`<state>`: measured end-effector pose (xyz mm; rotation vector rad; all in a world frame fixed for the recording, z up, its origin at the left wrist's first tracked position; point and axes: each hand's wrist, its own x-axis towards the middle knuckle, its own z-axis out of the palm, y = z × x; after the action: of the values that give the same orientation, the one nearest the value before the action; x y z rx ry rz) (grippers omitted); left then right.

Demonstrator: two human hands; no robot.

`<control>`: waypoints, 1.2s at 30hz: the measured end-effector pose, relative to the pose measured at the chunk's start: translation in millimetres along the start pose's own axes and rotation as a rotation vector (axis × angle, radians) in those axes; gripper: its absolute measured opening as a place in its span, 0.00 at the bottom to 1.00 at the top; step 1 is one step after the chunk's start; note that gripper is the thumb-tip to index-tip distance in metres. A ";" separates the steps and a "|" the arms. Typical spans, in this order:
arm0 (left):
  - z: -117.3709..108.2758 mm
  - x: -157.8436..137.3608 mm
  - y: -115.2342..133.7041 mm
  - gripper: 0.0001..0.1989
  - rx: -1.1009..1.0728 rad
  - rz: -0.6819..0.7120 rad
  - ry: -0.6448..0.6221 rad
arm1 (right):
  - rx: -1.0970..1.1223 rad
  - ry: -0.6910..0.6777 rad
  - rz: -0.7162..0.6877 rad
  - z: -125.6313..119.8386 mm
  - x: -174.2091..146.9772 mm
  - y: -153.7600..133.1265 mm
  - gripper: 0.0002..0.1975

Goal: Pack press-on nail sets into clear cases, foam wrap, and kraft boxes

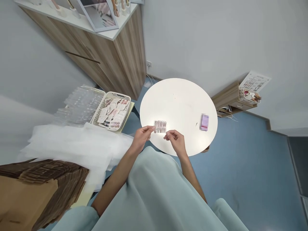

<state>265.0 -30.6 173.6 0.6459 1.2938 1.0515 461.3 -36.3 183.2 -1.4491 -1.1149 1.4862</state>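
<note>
Press-on nails (pixel 160 126) in two rows sit over the white round desk (pixel 178 96), near its front. Left hand (pixel 142 136) pinches their left edge; right hand (pixel 176 141) has fingertips together nearby, contents unclear. Probably light, slippery, fragile: edges offer safest hold.

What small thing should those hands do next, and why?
Perhaps bring the right hand to the near right corner of the set of false nails, to steady it. The left hand seems to pinch its left edge, while the right fingertips are bunched close to that corner; whether they hold anything is too small to tell.
</note>
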 end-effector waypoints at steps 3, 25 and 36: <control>10.0 -2.0 -5.9 0.23 0.016 -0.015 -0.006 | 0.027 0.005 0.019 -8.4 0.5 7.0 0.17; 16.4 -8.0 -19.1 0.39 -0.078 -0.047 -0.346 | -0.004 0.058 0.015 -6.9 -23.6 14.1 0.19; 4.3 -16.2 -23.7 0.37 -0.030 0.043 -0.158 | -0.466 0.197 -0.323 32.7 -46.1 -3.0 0.12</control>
<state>276.1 -54.3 161.1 0.7219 1.1296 1.0317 431.4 -81.2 200.2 -1.5843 -1.5513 0.8735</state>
